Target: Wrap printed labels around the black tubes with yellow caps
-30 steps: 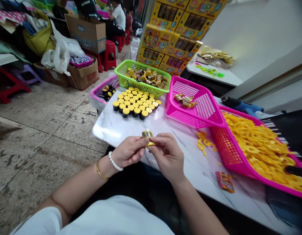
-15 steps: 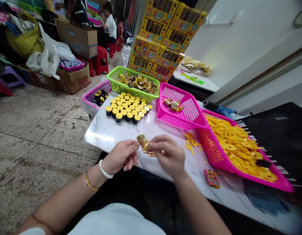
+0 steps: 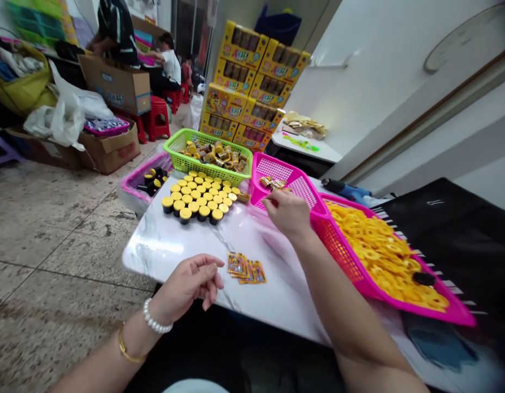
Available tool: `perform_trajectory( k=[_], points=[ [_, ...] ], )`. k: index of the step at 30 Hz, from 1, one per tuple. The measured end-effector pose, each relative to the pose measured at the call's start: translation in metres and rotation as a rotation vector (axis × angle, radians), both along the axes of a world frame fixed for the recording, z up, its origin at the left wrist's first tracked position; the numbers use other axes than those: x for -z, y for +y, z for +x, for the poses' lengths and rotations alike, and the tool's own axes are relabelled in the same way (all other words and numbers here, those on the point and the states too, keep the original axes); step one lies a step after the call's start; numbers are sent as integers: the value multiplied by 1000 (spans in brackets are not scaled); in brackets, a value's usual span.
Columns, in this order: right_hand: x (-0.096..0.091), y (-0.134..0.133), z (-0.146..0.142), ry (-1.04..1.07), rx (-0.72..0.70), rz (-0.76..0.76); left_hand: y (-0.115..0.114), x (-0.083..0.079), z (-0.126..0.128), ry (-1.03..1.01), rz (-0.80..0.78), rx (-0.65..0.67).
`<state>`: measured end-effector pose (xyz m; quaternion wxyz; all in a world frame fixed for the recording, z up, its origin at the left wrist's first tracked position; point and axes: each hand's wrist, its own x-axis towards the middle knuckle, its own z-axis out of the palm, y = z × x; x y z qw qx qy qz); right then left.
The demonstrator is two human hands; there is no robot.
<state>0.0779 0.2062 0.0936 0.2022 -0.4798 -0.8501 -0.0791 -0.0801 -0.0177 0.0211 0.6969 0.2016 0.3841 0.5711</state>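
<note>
My left hand (image 3: 197,281) hovers at the table's front edge, palm inward, its fingers loosely bent and apart, with nothing in them. Just right of its fingertips lie several small printed yellow cards (image 3: 247,269) in an overlapping pile. My right hand (image 3: 288,215) reaches over the front of a pink basket (image 3: 307,188) with its fingers curled together; whether they hold anything is hidden. Shiny brown-and-gold small cylinders (image 3: 272,183) lie in that basket behind the hand. A single brown-gold cylinder (image 3: 243,198) appears beside the rows of black pots with yellow lids (image 3: 201,199).
A green basket (image 3: 207,172) of similar cylinders stands behind the pots. At the right, a long pink basket (image 3: 330,245) holds yellow plastic rings (image 3: 379,256). Stacked yellow boxes (image 3: 248,87) rise behind the table (image 3: 154,248). Two people (image 3: 170,65) are in the background.
My right hand has moved away from my left, forward to the pink basket. The small yellow piece has left the fingers. A cylinder now appears beside the pots. The view has shifted.
</note>
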Motion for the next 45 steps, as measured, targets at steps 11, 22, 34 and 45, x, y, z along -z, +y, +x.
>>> perform_trajectory(
  k=[11, 22, 34, 45],
  points=[
    [41, 16, -78, -349, 131, -421, -2, 4, -5, -81, 3, 77],
    [36, -3, -71, -352, 222, -406, -4, 8, -4, -80, 4, 77],
    [-15, 62, 16, -136, 183, -172, -3, -6, -46, 804, 31, -387],
    [31, -51, -8, 164, -464, 344, 13, 3, -71, 1191, -8, -365]
  ],
)
